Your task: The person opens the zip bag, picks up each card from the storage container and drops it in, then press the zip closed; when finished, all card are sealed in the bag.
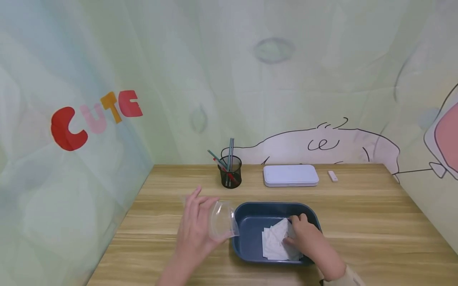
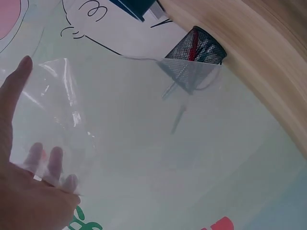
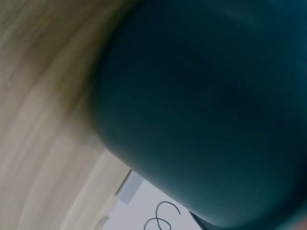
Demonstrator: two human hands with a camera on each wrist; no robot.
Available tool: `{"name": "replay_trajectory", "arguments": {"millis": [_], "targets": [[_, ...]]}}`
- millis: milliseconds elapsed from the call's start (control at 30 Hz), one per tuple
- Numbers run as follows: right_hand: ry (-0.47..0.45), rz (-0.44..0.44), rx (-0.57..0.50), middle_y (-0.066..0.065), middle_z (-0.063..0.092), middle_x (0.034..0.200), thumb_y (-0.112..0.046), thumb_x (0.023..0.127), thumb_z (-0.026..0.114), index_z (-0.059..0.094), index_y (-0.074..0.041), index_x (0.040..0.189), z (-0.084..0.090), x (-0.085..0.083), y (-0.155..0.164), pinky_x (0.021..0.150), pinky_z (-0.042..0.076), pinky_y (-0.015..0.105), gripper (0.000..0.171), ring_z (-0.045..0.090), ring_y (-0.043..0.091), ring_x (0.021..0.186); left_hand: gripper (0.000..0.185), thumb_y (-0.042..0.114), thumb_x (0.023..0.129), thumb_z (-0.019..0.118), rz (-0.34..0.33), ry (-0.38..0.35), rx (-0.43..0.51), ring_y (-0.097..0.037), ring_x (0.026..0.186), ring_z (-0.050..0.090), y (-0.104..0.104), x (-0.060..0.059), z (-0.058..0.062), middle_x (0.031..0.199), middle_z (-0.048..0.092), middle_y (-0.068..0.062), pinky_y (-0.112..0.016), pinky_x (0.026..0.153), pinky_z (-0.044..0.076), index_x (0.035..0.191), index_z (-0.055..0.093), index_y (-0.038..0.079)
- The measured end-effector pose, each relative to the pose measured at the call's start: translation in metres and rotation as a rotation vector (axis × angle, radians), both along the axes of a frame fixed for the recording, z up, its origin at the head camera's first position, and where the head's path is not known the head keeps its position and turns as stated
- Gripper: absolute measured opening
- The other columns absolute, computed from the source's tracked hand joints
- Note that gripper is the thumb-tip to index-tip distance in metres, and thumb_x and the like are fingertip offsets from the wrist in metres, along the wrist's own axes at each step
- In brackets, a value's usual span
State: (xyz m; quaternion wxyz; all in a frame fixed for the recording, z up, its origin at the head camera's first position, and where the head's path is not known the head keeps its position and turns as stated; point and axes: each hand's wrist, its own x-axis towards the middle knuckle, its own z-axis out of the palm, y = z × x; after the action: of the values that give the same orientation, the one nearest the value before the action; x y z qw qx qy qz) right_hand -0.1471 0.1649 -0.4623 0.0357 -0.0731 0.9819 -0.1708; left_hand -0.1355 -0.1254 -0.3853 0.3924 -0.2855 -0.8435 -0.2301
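Fingers of the left hand [image 1: 195, 232] curl round a clear plastic cup [image 1: 222, 219] tipped mouth-first toward the blue tray [image 1: 247, 214] near the bench's front edge, where the right hand [image 1: 305, 236] pinches crumpled white tissue [image 1: 273, 240].

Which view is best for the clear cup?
Left wrist: the clear cup fills the near frame, with the left hand gripping it and fingers visible through its wall. Head shows it small, tilted on its side beside the tray. Right wrist shows only tray and table.
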Motion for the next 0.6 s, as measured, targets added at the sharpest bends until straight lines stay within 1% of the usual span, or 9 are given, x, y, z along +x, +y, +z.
{"name": "replay_trajectory", "arguments": {"millis": [133,233,367,500,600], "targets": [[-0.033,-0.030,0.002,0.018,0.043,0.091,-0.036,0.067,0.076,0.048,0.008,0.116,-0.006,-0.005,-0.001,0.055,0.050,0.034,0.071,0.050,0.020,0.061,0.094,0.041,0.035,0.087,0.010,-0.066,-0.040,-0.034,0.124,0.030,-0.004,-0.002,-0.005,0.109,0.050,-0.011,-0.045,0.104,0.025,0.114,0.052,0.003],[-0.028,-0.031,0.001,0.017,0.043,0.088,-0.035,0.067,0.076,0.048,0.007,0.113,-0.009,-0.008,-0.003,0.054,0.049,0.034,0.068,0.049,0.020,0.060,0.094,0.039,0.036,0.087,0.023,-0.104,-0.087,-0.035,0.124,0.030,-0.006,-0.004,-0.009,0.110,0.049,-0.012,-0.044,0.105,0.024,0.114,0.051,0.002],[-0.008,-0.023,0.000,0.012,0.043,0.083,-0.035,0.064,0.078,0.051,0.002,0.107,-0.013,-0.010,-0.004,0.053,0.048,0.033,0.063,0.048,0.019,0.060,0.092,0.037,0.036,0.086,0.029,-0.132,-0.131,-0.037,0.124,0.029,-0.007,-0.006,-0.013,0.109,0.048,-0.013,-0.047,0.106,0.019,0.113,0.050,0.001],[-0.020,-0.043,-0.012,0.010,0.043,0.082,-0.037,0.058,0.081,0.051,-0.004,0.103,-0.012,-0.013,-0.005,0.053,0.046,0.034,0.063,0.048,0.019,0.061,0.089,0.034,0.037,0.086,0.013,-0.156,-0.149,-0.037,0.125,0.027,-0.007,-0.007,-0.018,0.109,0.047,-0.014,-0.048,0.107,0.016,0.113,0.051,0.001],[-0.017,-0.051,-0.021,0.007,0.044,0.082,-0.037,0.055,0.083,0.050,-0.007,0.101,-0.011,-0.015,-0.006,0.051,0.045,0.033,0.064,0.047,0.019,0.061,0.090,0.034,0.039,0.086,0.014,-0.174,-0.170,-0.036,0.126,0.026,-0.007,-0.008,-0.021,0.110,0.048,-0.014,-0.047,0.107,0.014,0.114,0.051,0.001]]}}
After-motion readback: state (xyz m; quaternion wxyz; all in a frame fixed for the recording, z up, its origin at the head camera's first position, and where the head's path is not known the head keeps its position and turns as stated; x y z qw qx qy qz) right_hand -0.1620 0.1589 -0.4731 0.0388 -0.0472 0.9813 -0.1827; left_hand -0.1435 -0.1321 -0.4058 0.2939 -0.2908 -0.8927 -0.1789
